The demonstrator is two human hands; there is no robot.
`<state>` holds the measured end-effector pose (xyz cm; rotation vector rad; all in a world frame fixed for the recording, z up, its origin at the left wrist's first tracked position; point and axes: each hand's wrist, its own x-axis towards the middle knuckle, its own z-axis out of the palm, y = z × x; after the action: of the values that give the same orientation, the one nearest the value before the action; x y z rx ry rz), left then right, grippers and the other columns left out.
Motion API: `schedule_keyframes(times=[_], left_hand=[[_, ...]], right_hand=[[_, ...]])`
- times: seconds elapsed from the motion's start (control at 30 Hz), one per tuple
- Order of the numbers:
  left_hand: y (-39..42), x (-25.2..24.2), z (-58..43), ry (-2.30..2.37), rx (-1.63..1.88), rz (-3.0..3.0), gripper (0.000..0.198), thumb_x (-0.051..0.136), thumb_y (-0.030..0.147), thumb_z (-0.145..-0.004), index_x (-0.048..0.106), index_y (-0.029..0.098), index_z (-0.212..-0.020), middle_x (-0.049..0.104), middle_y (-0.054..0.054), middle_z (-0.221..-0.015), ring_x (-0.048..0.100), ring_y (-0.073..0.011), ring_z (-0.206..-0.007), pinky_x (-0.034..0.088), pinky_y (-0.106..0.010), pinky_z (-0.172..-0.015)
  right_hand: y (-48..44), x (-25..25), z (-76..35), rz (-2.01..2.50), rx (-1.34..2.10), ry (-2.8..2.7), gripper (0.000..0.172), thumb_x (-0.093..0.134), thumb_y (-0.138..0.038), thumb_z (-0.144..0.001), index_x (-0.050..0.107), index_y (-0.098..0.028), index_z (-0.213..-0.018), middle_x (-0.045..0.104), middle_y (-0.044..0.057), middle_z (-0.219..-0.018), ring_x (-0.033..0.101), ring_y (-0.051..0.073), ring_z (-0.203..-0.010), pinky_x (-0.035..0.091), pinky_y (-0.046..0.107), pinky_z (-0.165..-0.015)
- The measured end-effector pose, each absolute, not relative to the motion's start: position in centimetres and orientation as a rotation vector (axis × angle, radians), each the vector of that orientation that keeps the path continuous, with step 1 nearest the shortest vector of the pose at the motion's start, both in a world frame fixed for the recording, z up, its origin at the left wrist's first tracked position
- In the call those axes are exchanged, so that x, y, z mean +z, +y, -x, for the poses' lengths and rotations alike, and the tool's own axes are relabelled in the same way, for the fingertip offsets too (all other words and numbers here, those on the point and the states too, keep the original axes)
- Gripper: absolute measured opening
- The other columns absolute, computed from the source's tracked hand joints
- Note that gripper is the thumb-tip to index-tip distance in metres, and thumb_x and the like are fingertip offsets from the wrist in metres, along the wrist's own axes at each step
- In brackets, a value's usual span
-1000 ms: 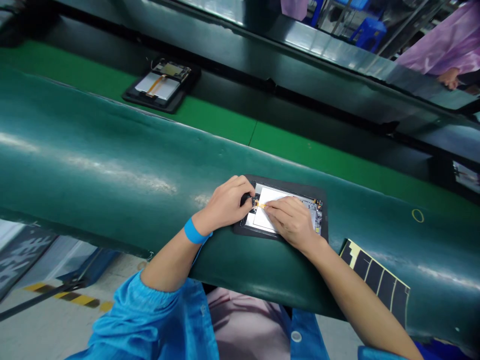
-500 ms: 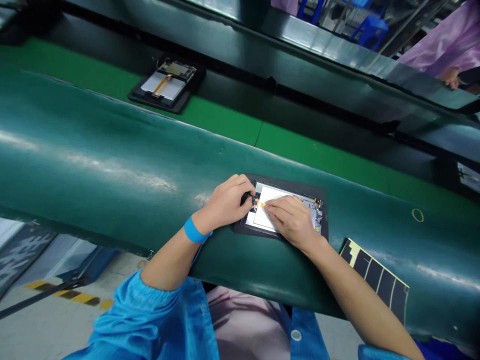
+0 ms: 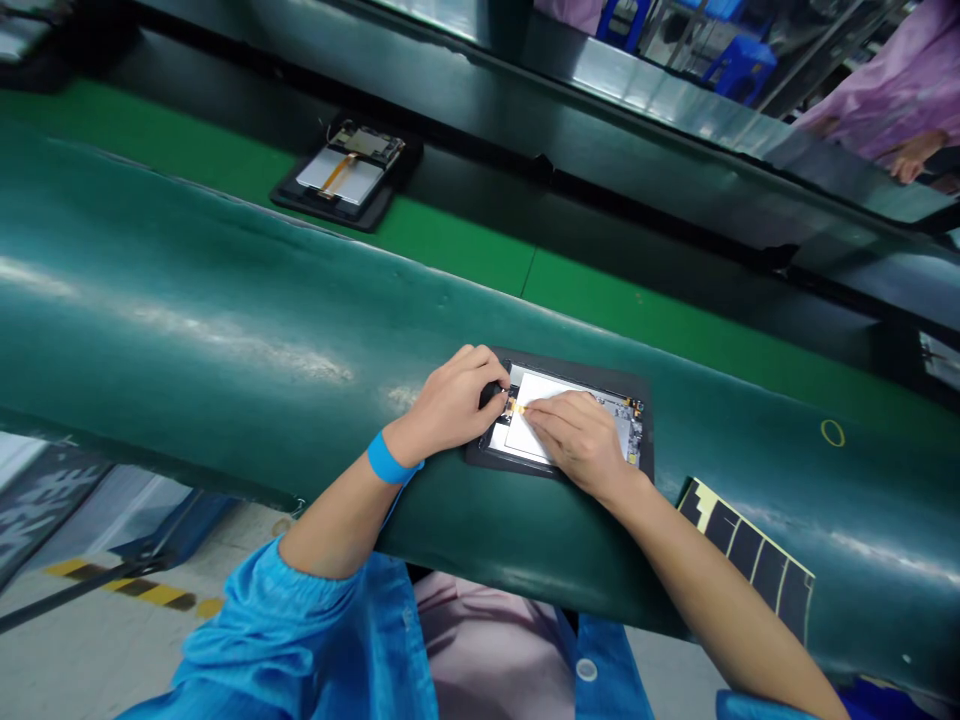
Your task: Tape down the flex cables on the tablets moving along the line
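An opened tablet (image 3: 544, 390) lies on a dark mat (image 3: 637, 385) at the front of the green bench, its white battery and circuit board showing. My right hand (image 3: 581, 435) reaches over the battery, thumb and forefinger pinched on an orange flex cable (image 3: 522, 408) near the tablet's left end. Beside it, my left hand (image 3: 457, 400) is curled with its fingertips at the tablet's left edge. Something dark shows between those fingers; I cannot make out what it is. A blue band (image 3: 390, 460) circles my left wrist.
A sheet of black stickers (image 3: 750, 555) lies to the right on the bench (image 3: 225, 300). Beyond the bench's edge, another opened tablet (image 3: 345, 175) rests on a green belt (image 3: 480, 245). A yellow ring (image 3: 832, 432) is at the right. Across the line, a person in pink (image 3: 892, 90) is working.
The opened tablet on the green belt has shifted slightly to the right. My hands stay almost where they were, still at the flex cable end.
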<state>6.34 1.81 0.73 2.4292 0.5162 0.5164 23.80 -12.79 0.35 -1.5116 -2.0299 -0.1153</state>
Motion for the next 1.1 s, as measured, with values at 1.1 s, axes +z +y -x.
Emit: schedule_keyframes(times=[1.1], left_hand=[[3.1, -1.1, -6.7, 0.443, 0.351, -2.321, 0.054, 0.065, 0.025, -0.090, 0.053, 0.021, -0.143, 0.037, -0.016, -0.162, 0.023, -0.0341, -0.155, 0.015, -0.064, -0.125]], right_hand=[[-12.9, 2.1, -23.7, 1.629, -0.178, -2.397, 0.025, 0.055, -0.026, -0.101, 0.067, -0.014, -0.119, 0.070, 0.013, -0.112, 0.060, 0.028, -0.101, 0.049, 0.042, -0.083]])
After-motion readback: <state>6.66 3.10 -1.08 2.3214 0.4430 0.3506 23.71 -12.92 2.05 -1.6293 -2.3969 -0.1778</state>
